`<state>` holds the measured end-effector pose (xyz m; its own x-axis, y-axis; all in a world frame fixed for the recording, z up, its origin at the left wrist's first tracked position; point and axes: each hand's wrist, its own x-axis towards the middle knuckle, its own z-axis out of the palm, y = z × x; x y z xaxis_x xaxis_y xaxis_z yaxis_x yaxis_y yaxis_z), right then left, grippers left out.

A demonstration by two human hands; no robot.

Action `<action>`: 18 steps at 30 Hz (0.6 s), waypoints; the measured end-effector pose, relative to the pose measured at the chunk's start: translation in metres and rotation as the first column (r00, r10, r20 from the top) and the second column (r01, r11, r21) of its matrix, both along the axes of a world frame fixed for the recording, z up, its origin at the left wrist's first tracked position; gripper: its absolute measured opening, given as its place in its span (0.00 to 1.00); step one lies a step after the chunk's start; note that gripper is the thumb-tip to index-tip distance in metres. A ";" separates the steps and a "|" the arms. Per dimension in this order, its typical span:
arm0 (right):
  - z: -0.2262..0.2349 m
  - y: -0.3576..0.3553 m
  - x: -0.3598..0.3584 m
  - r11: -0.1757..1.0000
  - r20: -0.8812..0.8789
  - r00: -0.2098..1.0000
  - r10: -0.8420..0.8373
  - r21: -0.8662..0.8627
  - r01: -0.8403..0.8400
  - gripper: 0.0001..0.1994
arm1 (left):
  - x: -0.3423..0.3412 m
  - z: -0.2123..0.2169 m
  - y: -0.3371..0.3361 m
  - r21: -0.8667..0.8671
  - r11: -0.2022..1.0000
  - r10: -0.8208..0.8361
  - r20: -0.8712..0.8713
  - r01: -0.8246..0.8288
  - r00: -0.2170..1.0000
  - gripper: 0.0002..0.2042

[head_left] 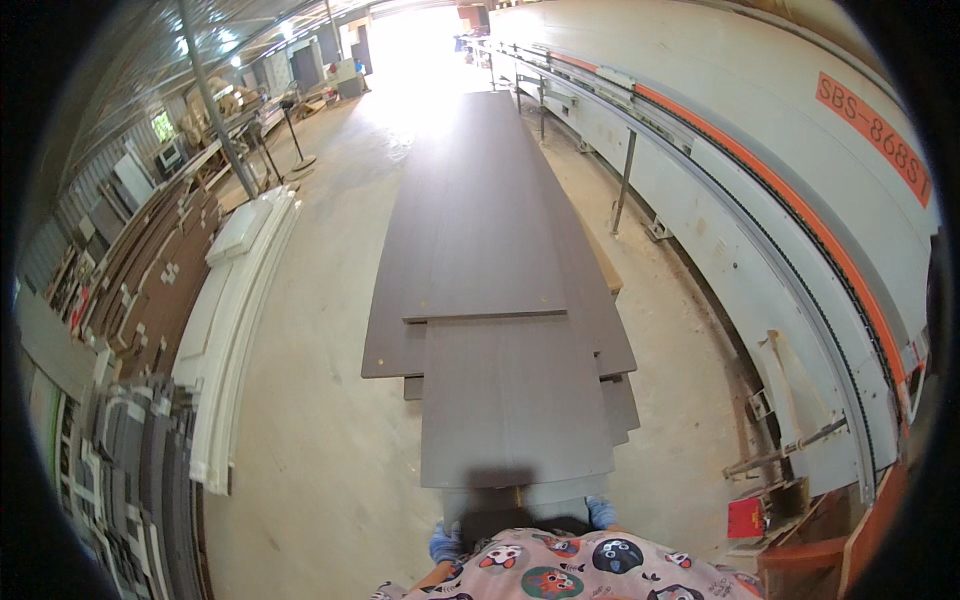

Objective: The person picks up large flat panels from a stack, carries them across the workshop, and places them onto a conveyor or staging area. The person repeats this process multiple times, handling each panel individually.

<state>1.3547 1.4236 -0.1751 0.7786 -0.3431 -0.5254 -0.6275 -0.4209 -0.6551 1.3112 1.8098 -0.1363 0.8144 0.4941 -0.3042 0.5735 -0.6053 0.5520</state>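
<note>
Close against my body is the near end of a grey panel [568, 492], with a dark shadow across it. My left hand [445, 543], in a blue glove, closes on the panel's left edge. At its right edge my right hand [602, 513], gloved alike, is closed too; my patterned apron [560, 572] hides part of both hands. Just ahead lies a flat grey-brown board [520, 400], partly under a longer board [485, 230]. Several more boards stick out unevenly beneath them.
A long white machine [700, 220] with an orange stripe and rail runs along the right. On the left stand brown board stacks [165, 290], long white panels [235, 330] and dark grey strips [140, 470]. A metal post [215, 110] rises behind them.
</note>
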 end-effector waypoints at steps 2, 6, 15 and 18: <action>0.002 0.012 0.033 0.997 0.043 0.998 -0.053 -0.050 0.055 0.27 | 0.041 0.012 0.002 -0.005 1.000 0.011 0.075 -0.011 0.997 0.27; 0.008 0.040 0.106 0.977 0.040 0.990 -0.138 -0.156 0.143 0.26 | 0.112 0.035 0.006 -0.037 0.997 0.064 -0.026 -0.065 0.998 0.26; 0.067 0.067 0.271 0.951 0.018 0.999 -0.047 -0.304 0.050 0.27 | 0.276 0.022 0.026 -0.132 0.991 0.042 0.084 -0.030 0.996 0.27; 0.074 0.069 0.322 0.938 0.028 0.998 -0.057 -0.341 0.063 0.28 | 0.328 0.029 0.023 -0.084 0.996 0.026 0.080 -0.019 0.996 0.27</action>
